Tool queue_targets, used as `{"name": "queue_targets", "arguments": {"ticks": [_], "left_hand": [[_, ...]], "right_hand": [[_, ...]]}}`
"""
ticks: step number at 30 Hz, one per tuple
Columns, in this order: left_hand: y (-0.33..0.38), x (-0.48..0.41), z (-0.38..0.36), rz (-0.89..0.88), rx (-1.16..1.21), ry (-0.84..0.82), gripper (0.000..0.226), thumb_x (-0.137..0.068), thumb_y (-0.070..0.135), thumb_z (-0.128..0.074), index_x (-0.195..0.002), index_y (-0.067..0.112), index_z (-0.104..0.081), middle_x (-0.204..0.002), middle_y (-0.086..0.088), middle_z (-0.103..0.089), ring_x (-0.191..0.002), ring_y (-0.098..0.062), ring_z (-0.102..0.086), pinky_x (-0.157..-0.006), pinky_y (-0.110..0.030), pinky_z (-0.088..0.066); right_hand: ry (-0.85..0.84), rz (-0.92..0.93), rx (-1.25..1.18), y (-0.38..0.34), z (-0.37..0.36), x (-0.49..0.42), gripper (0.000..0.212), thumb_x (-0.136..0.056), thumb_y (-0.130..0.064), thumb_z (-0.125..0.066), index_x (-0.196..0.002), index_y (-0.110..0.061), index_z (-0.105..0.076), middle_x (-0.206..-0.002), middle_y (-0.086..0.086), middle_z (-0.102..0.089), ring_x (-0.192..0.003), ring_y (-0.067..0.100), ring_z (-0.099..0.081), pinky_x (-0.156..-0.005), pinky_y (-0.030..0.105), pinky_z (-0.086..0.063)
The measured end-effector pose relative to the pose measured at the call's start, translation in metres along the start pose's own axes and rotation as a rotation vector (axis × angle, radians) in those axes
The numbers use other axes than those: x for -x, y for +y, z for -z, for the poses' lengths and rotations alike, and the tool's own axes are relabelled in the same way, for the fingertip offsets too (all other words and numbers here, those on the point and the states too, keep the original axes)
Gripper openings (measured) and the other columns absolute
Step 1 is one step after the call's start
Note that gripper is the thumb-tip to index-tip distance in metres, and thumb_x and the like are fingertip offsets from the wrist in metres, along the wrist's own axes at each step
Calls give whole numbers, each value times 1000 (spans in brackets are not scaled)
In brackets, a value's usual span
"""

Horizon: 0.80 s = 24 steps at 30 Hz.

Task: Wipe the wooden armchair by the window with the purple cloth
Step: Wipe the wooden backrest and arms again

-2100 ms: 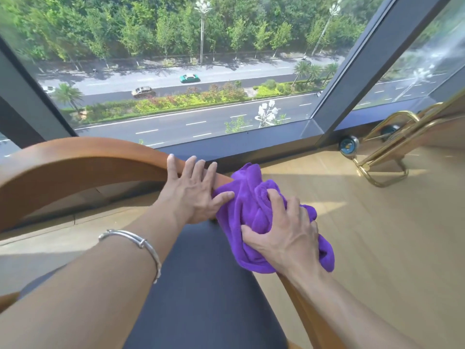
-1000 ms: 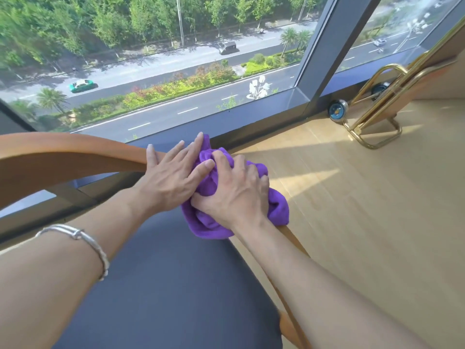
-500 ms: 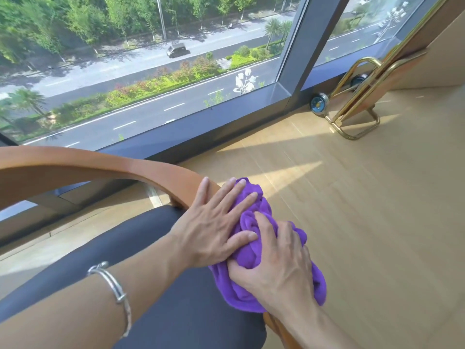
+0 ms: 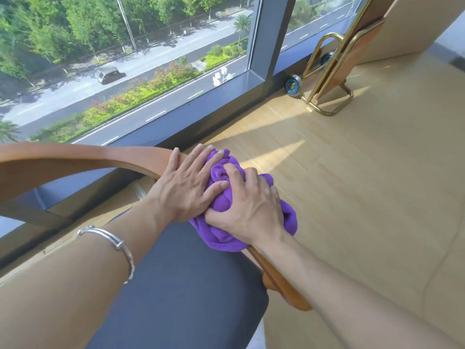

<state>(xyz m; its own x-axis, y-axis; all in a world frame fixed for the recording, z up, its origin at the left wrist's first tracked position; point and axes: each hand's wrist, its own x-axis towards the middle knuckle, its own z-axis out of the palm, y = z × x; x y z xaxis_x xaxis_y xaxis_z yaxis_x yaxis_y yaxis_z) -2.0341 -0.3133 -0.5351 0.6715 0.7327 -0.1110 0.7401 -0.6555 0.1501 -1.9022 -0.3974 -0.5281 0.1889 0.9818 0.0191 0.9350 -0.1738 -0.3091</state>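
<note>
Fingers (image 4: 236,176) of the right hand (image 4: 249,210) curl into the bunched purple cloth (image 4: 289,217), gripping it against the curved rail of the wooden armchair (image 4: 75,157); the left hand (image 4: 183,187) lies flat with fingers spread, partly on the rail, partly on the cloth. A silver bracelet (image 4: 118,245) circles the left forearm above the dark seat cushion (image 4: 188,285). No writing can be read
</note>
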Motion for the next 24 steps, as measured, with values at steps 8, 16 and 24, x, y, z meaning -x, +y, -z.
{"name": "queue_targets", "arguments": {"ticks": [8, 16, 24], "left_hand": [[28, 10, -5, -50, 9, 5, 78, -80, 66, 9, -148, 27, 8, -158, 1, 4, -144, -17, 9, -113, -46, 5], [86, 29, -13, -141, -21, 8, 86, -77, 70, 18, -149, 26, 1, -158, -2, -6, -145, -20, 2, -114, -45, 5], [146, 61, -21, -184, 6, -9, 86, -80, 71, 15, -149, 24, -8, -157, -4, -11, -145, -20, 3, -112, -37, 10]], "right_hand": [[30, -41, 7, 13, 9, 31, 79, -69, -65, -59, -135, -26, -39, -114, 8, -50, -97, 34, -53, -80, 44, -39], [95, -141, -72, 44, 17, 93, 77, -66, -62, -58, -131, -26, -41, -107, 6, -52, -92, 33, -56, -78, 44, -46], [-62, -231, -283, 73, 31, 155, 84, -70, -59, -64, -139, -33, -25, -118, 0, -42, -106, 26, -50, -93, 42, -45]]}}
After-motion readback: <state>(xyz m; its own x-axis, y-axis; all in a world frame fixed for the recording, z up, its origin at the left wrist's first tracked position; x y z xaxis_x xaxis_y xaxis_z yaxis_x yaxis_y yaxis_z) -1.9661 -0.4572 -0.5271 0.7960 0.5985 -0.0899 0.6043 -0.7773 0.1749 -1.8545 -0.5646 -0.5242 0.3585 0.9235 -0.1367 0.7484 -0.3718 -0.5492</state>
